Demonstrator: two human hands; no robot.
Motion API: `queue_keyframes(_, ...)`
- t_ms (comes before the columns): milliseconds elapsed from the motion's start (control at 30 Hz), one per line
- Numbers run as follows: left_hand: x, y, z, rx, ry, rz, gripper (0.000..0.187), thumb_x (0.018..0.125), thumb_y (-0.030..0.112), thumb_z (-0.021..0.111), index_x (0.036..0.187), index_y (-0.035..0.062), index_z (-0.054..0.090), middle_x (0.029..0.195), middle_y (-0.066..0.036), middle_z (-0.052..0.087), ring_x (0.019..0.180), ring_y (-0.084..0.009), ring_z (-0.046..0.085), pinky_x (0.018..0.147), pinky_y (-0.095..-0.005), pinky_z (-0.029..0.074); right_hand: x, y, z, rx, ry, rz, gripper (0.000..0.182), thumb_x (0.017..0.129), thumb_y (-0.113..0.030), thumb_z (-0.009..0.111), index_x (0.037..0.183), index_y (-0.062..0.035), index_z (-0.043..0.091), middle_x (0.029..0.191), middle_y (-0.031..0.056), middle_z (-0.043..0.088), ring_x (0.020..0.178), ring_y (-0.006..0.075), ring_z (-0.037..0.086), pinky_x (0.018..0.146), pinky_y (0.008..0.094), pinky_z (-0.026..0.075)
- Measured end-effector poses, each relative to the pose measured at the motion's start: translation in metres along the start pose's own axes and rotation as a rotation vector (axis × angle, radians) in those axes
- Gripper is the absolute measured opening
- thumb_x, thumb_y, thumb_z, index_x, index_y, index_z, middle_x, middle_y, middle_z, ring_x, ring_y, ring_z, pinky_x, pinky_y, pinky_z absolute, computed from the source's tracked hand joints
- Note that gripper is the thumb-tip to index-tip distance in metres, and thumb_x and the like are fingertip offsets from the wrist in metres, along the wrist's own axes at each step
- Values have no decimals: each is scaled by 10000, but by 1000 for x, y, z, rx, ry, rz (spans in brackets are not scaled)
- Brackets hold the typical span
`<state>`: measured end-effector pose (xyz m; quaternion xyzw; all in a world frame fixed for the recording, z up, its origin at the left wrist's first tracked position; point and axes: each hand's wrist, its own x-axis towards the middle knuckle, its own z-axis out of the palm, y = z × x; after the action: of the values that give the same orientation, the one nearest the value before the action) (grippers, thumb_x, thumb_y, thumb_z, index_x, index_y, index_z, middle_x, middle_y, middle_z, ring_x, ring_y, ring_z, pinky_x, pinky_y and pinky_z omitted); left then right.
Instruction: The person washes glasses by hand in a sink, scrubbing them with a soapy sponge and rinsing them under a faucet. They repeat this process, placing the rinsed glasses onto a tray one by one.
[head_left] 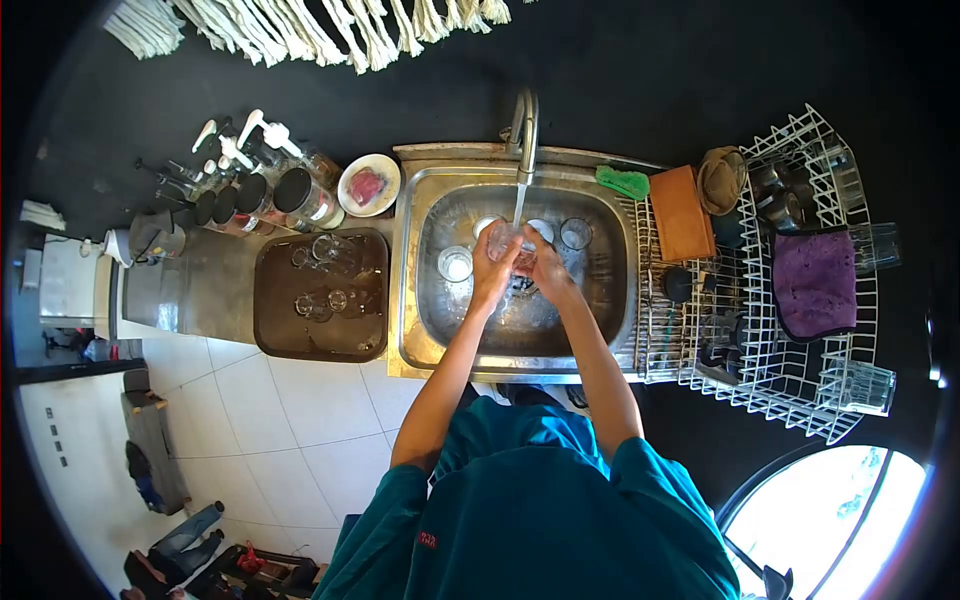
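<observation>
Water runs from the tap [524, 150] onto a clear drinking glass [503, 240] between my two hands. My left hand [490, 268] is wrapped round its left side, and my right hand [548, 268] grips it from the right. Both hands are over the steel sink [590, 320]. On the sink floor stand several other glasses, among them one glass [455, 264] left of my left hand and another glass [576, 234] beyond my right hand. My fingers partly hide the held glass.
Left of the sink, a brown tray [320, 345] holds small glassware. Behind it are a plate [384, 200] and dark-lidded jars [295, 190]. A green sponge [622, 182] lies at the sink's back right edge. Farther right, a white wire rack [760, 395] carries a purple cloth [815, 280] and glasses.
</observation>
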<state>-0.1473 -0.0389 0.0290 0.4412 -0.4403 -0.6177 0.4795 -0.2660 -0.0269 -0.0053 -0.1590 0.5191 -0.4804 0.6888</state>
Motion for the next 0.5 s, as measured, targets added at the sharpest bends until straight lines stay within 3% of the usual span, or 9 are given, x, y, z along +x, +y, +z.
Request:
queue_keyframes(67, -4, 5, 1, -44, 60, -6, 526, 852, 326, 652, 1262, 50, 470, 1146, -85, 549, 1071, -152, 503, 864, -324, 428, 0, -3, 1, -72, 98, -91, 543, 836, -471, 576, 1209, -83, 507, 1036, 104, 594, 760, 177, 607, 685, 308, 500)
queue_keyframes(133, -2, -5, -3, -81, 101, -64, 494, 877, 313, 618, 1256, 31, 473, 1102, -94, 564, 1014, -151, 533, 827, -306, 459, 6, -1, -1, -366, 114, -403, 672, 723, -340, 728, 1272, -55, 464, 1096, 113, 564, 824, 194, 590, 722, 301, 492)
queue_keyframes(167, 0, -10, -6, -126, 133, -127, 464, 902, 299, 584, 1249, 11, 476, 1057, -104, 579, 957, -150, 563, 790, -288, 490, 9, 2, 0, -367, 104, -401, 672, 723, -340, 728, 1272, -55, 464, 1096, 113, 564, 824, 194, 590, 722, 301, 492)
queue_keyframes(267, 3, -38, -14, -299, 46, -177, 416, 938, 316, 509, 1230, 19, 501, 1104, -118, 560, 959, -167, 578, 791, -321, 522, -14, -22, 16, -639, 181, -624, 696, 579, -154, 770, 1215, -34, 514, 1092, 105, 577, 879, 183, 548, 790, 314, 460)
queue_keyframes(367, 1, -47, -16, -321, 49, -204, 380, 951, 303, 481, 1210, 26, 499, 1110, -127, 558, 923, -187, 603, 786, -352, 538, -16, -27, 16, -692, 63, -705, 667, 586, -144, 754, 1207, -42, 530, 1104, 103, 580, 883, 174, 535, 796, 312, 453)
queue_keyframes(433, -5, -39, -19, -285, 87, -180, 367, 955, 297, 470, 1206, 29, 485, 1105, -131, 561, 898, -200, 618, 777, -367, 546, -21, -26, 18, -624, 1, -614, 675, 601, -110, 741, 1233, -47, 512, 1148, 93, 565, 925, 166, 511, 817, 311, 444)
queue_keyframes(500, -9, -28, -19, -624, -25, -363, 378, 951, 309, 475, 1211, 37, 434, 1065, -133, 577, 846, -226, 639, 743, -385, 557, -16, -21, 16, -331, -103, -565, 709, 612, -72, 725, 1272, -42, 467, 1198, 89, 539, 995, 159, 489, 842, 318, 439)
